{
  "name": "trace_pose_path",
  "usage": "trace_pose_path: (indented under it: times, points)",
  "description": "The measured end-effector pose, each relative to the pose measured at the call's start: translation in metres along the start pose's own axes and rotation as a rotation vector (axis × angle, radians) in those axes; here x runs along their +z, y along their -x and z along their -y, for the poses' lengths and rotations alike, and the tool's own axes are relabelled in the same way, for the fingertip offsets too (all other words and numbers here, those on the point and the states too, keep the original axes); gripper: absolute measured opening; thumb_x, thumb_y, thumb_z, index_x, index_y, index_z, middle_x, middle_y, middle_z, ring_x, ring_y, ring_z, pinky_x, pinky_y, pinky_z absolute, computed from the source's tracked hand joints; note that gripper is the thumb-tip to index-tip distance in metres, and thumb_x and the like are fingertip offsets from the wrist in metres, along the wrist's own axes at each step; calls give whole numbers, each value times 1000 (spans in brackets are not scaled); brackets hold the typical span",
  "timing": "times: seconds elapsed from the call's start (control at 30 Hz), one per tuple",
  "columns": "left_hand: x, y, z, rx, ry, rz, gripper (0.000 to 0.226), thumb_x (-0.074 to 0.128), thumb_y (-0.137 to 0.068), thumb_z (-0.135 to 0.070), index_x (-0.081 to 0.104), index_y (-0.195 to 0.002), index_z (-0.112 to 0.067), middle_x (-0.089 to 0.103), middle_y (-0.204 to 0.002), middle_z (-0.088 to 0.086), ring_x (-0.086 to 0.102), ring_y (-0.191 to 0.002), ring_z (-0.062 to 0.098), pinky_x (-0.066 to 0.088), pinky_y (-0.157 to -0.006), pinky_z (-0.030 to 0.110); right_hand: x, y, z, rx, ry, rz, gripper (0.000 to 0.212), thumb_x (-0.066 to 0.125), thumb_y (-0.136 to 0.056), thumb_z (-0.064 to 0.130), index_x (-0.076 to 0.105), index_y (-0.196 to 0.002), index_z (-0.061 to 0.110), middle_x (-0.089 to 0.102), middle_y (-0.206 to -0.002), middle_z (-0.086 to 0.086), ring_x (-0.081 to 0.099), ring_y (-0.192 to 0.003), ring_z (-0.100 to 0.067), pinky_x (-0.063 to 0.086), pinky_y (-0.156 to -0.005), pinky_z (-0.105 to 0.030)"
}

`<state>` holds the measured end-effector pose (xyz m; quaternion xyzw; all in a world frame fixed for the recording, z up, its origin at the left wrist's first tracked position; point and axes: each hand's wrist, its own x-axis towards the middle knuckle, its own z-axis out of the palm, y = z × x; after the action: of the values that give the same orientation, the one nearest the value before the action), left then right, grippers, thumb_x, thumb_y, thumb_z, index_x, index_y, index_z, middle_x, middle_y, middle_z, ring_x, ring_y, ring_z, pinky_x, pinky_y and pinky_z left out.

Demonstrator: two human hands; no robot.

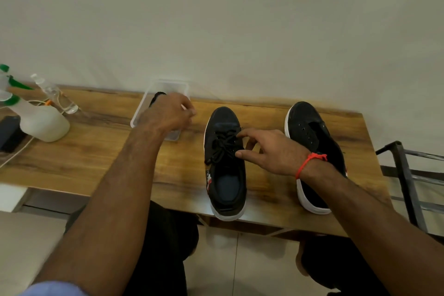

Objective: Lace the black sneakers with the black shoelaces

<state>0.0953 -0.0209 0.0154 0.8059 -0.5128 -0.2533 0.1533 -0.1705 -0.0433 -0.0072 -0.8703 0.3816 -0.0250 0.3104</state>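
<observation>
I read this as the changeover between shoes: the laced sneaker [224, 163] at the centre of the frame already carries its black lace, while the unlaced sneaker [314, 151] to the right shows bare eyelets. My left hand [169, 113] is over the clear plastic tray [168, 85] in the upper middle, where a dark coil — the spare shoelace [157, 97], I judge — shows just past the wrist; the fingers look curled, but motion blur stops me telling whether they grip it. My right hand [269, 149] lies with fingers spread and relaxed, fingertips touching the laces of the centre shoe, holding nothing. To do this well I would pinch the lace near one tip, lift it clear of the tray wall so the tray does not drag along, then move the right hand to steady the unlaced shoe. Room is tight at the lower edge: both heels overhang the near edge of the wooden table [96, 151], so any downward pull could tip a shoe off. The open wood between tray and centre shoe is the best working lane; the spray bottle [36, 120] and phone [8, 133] at far left sit well apart.
</observation>
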Motion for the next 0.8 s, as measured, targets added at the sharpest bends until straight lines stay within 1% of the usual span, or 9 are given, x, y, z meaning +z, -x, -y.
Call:
trace_pose_path:
  times: [0.03,0.07,0.1,0.17,0.27,0.43,0.57,0.67,0.8]
  points:
    - [-5,-9,6,-4,-2,-154,6,67,-96,-35,69,-96,-30,75,-98,-5,70,-87,14,55,-76,34,-2,1,1,-11,8,-20,48,59,-96,48,51,-140,28,62,-107,14,52,-80,5,49,-79,-24]
    - [-7,-18,13,-24,-24,-251,11,68,-96,-35,72,-102,-27,73,-103,-3,69,-94,17,55,-83,37,-3,2,1,-17,16,-37,46,57,-97,49,53,-138,29,62,-104,16,54,-82,3,52,-80,-27]
    - [-7,-27,21,-48,-57,-280,18,69,-95,-34,74,-108,-24,73,-109,1,68,-100,21,56,-87,40,-4,3,2,-23,25,-55,43,56,-97,50,55,-135,30,63,-102,18,56,-84,1,55,-80,-30]
    - [-2,-44,33,-99,-133,-200,25,71,-93,-36,76,-111,-19,73,-115,7,67,-103,26,55,-89,41,-8,6,0,-30,48,-80,39,54,-98,50,57,-132,31,63,-101,19,58,-87,-1,57,-82,-35]
    - [2,-56,43,-129,-180,-77,33,68,-95,-41,78,-109,-13,73,-113,12,65,-100,28,50,-84,38,-12,12,-4,-30,70,-102,34,53,-99,49,60,-128,31,61,-97,22,58,-86,0,58,-81,-36]
    - [-4,-57,54,-134,-199,-60,24,64,-100,-28,77,-109,-9,70,-108,14,60,-93,25,49,-82,35,-16,19,-9,-32,82,-110,34,52,-99,49,62,-126,31,62,-100,21,60,-89,0,59,-82,-34]
    - [6,-63,64,-185,-334,19,20,72,-90,-30,78,-97,-13,70,-98,8,63,-91,25,55,-83,38,-17,19,-7,-41,94,-121,32,52,-100,48,64,-124,30,63,-102,20,57,-86,2,58,-82,-31]
    - [19,-72,71,-216,-386,-7,18,70,-89,-29,74,-94,-12,67,-86,8,63,-87,28,57,-87,45,-18,20,-6,-51,95,-118,31,52,-100,47,64,-123,30,64,-103,19,59,-89,2,58,-83,-32]
    - [13,-67,63,-217,-408,-26,21,69,-88,-34,69,-91,-13,66,-91,9,62,-89,30,56,-90,47,-20,21,-8,-45,103,-125,29,52,-99,48,65,-120,32,64,-102,20,60,-91,0,59,-82,-36]
